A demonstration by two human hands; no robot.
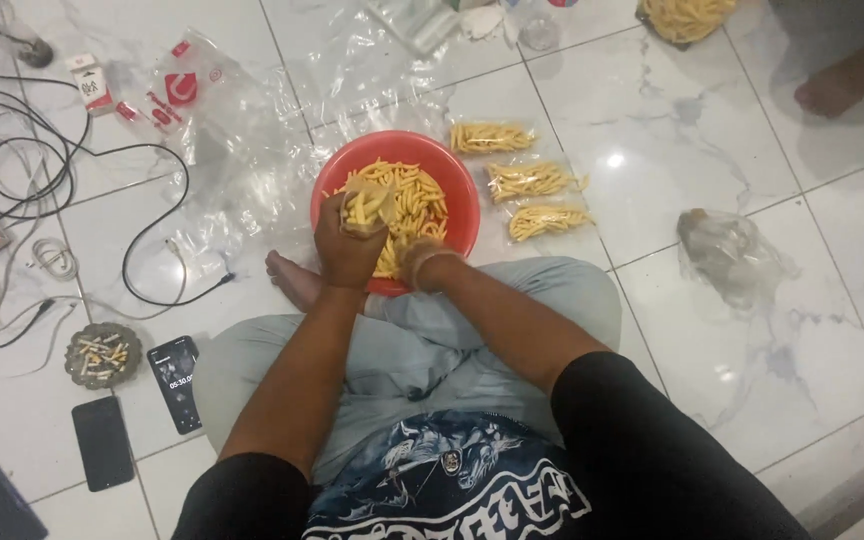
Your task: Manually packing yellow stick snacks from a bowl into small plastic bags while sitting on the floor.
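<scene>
A red plastic bowl (460, 188) full of pale yellow snack sticks (422, 200) sits on the tiled floor in front of my crossed legs. My left hand (344, 248) grips a small clear bag (367, 205) partly filled with sticks, held over the bowl's near left side. My right hand (418, 258) is down in the sticks at the bowl's near edge, fingers buried, wearing a thin clear plastic cover. Three filled bags (530, 181) lie in a column just right of the bowl.
Loose clear plastic sheets (242, 150) lie behind and left of the bowl. Black cables (72, 170), small cartons, an ashtray (102, 354) and three phones (174, 382) are at left. A crumpled plastic bag (727, 252) lies at right. Another person's bare foot (837, 88) is top right.
</scene>
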